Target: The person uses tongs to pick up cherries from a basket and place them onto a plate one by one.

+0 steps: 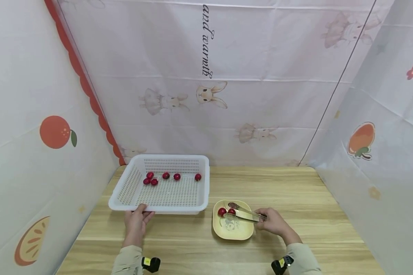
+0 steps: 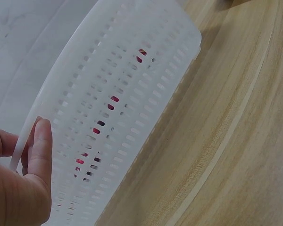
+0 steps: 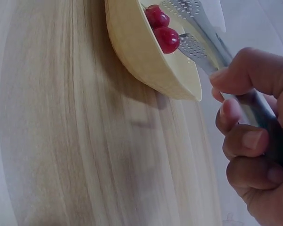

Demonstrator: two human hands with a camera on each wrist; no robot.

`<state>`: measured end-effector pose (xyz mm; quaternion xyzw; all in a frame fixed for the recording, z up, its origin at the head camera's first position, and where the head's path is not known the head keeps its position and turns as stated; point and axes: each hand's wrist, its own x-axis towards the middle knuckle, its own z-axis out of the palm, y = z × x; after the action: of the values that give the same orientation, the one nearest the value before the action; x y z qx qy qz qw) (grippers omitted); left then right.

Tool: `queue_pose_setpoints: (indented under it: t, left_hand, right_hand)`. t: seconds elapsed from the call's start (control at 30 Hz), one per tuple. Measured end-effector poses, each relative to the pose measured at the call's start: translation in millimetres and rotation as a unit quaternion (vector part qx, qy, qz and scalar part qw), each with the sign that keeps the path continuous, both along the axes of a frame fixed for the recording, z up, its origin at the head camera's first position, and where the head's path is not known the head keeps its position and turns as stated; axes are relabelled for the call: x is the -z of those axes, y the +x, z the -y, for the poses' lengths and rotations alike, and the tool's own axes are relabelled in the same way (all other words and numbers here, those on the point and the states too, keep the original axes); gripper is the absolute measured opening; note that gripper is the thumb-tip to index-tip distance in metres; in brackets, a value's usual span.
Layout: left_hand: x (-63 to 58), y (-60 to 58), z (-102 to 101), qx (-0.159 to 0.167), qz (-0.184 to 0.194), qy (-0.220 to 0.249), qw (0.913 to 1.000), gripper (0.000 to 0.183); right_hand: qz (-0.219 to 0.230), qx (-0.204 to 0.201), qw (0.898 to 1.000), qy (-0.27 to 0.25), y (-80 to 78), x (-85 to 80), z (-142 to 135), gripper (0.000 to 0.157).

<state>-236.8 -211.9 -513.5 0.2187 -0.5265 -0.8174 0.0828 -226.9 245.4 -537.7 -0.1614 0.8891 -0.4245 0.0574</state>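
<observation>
My left hand (image 1: 136, 222) grips the near rim of a white perforated plastic basket (image 1: 172, 209); in the left wrist view, thumb and fingers pinch that rim. Inside the basket lie several red cherries (image 1: 166, 175), mostly toward its far side. My right hand (image 1: 271, 220) holds metal tongs (image 1: 244, 219) with perforated tips, fingers curled round the handles in the right wrist view. The tips stand apart over a pale yellow square dish (image 1: 233, 235). Two cherries (image 3: 166, 40) sit in the dish, close to the tong tips; whether the tips touch them I cannot tell.
Everything stands on a wooden table (image 1: 278, 187). Patterned cloth walls (image 1: 179, 141) rise at the back and on both sides. The basket is left of the dish, with a strip of tabletop between them.
</observation>
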Motion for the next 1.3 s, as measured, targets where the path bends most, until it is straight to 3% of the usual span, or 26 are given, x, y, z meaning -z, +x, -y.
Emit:
queue_pose_setpoints:
  t: [0.47,0.7,1.3]
  left_hand:
    - [1.2,-2.4,1.6,-0.005,0.004,0.005,1.0000,0.055]
    - [0.7,-3.4,1.0,-0.006,0.006,0.000,1.0000,0.052]
    - [2.5,-3.9,2.0,-0.007,0.007,0.002,0.9999,0.055]
  right_hand:
    - [-0.009,0.029,1.000,0.003,-2.6,-5.9,6.9,0.038]
    - [-0.035,-0.003,0.998,0.056,-6.5,-24.8,14.0,0.033]
    - [-0.032,-0.008,0.999,0.044,-32.8,-57.4,44.1,0.041]
